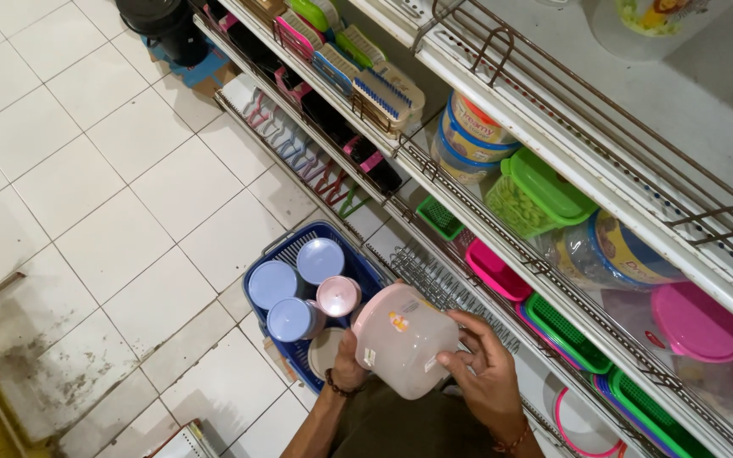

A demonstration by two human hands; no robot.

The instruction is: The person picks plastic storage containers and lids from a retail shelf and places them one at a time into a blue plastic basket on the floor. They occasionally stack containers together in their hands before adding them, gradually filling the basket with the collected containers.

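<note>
Item: translucent pink-lidded container [400, 339], clasped between both hands over a blue basket [275, 254] of blue- and pink-lidded jars [320, 259]; left hand [348, 366] closed on its near side, right hand [484, 373] wrapped around its right. Step: container lifted, beside the wire shelves [460, 293]. Placing it calls for a steady two-handed grip.

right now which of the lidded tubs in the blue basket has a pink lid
The small tub at the basket's right side, nearest the held clear container. Its lid is pink; the other three lids are pale blue.
</note>
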